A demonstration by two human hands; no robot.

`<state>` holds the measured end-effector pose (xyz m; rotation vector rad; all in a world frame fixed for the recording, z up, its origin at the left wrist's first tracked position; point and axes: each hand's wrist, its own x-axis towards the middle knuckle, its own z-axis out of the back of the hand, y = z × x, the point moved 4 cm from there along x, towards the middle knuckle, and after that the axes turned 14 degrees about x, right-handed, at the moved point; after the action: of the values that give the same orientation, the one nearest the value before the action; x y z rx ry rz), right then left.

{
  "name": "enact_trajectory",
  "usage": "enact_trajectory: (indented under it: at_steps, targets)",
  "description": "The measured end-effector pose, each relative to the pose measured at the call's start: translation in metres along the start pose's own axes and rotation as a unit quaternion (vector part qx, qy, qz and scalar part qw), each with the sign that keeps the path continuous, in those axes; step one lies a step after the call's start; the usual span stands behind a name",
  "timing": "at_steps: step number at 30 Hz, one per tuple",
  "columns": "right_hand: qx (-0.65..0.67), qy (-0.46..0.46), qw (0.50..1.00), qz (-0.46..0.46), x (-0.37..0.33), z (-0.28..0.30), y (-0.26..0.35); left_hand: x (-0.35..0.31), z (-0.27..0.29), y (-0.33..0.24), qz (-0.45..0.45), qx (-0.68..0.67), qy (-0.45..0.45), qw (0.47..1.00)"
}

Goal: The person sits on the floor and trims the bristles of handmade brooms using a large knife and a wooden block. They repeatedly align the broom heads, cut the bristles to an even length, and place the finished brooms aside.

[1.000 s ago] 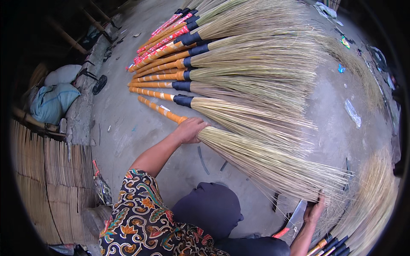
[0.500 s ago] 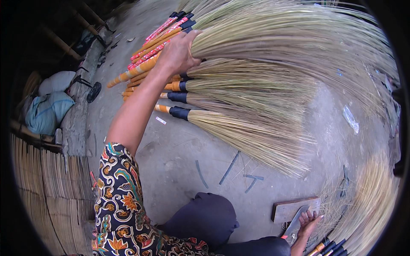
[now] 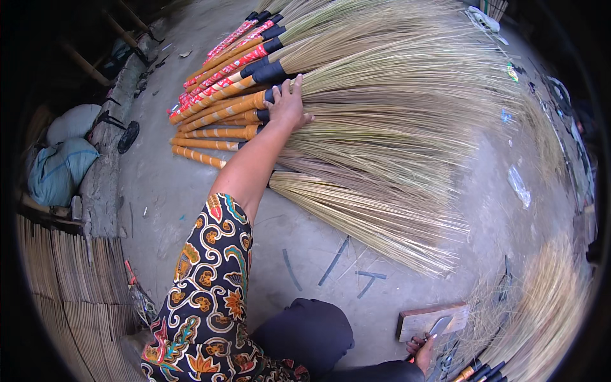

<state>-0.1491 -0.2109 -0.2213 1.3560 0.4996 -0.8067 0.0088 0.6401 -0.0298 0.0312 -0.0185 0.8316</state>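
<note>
Hands apart: the left hand (image 3: 289, 111) lies near twelve o'clock with its fingers spread wide over the dark collar of a broom (image 3: 382, 83), where the bristles begin, palm down and not wrapped around it. At five o'clock the right hand (image 3: 421, 351) is curled narrow around the handle end of a knife (image 3: 440, 325), whose blade points toward one o'clock; the handle is mostly hidden.

From left to right, a slatted mat (image 3: 76, 286) stands at eight o'clock, with a pale green sack (image 3: 62, 170) at nine o'clock and a whitish sack (image 3: 73, 124) just above it. The touched broom lies on the floor (image 3: 184, 210) in a fanned row of brooms, side by side and overlapping; their orange or red-and-white handles point toward nine to eight o'clock, their bristles toward two to four. Dark strips (image 3: 333, 261) lie between five and six o'clock. A wooden block (image 3: 433, 320) rests between four and five, the knife blade over it. Clear plastic (image 3: 519, 188) lies at three o'clock, and another bunch of brooms (image 3: 541, 305) fans out at four, handles toward seven.
</note>
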Motion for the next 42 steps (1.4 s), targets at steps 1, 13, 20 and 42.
enact_trajectory:
  at_steps: [1, 13, 20, 42]
  targets:
    - [0.008, 0.015, 1.0, -0.001, 0.001, 0.002, -0.002, 0.002, -0.002, 0.002, -0.002, 0.007, -0.011, 1.0]
    - [-0.049, -0.002, 0.999, 0.0, -0.008, 0.014, -0.019, 0.011, -0.011, 0.016, -0.008, 0.016, -0.056, 0.998]
    - [-0.09, -0.019, 0.995, 0.043, -0.033, 0.038, -0.021, 0.001, -0.02, 0.013, -0.041, 0.043, -0.064, 0.996]
    - [-0.245, -0.071, 0.967, 0.004, -0.068, 0.071, -0.078, 0.101, -0.058, 0.054, -0.074, -0.01, -0.057, 0.996]
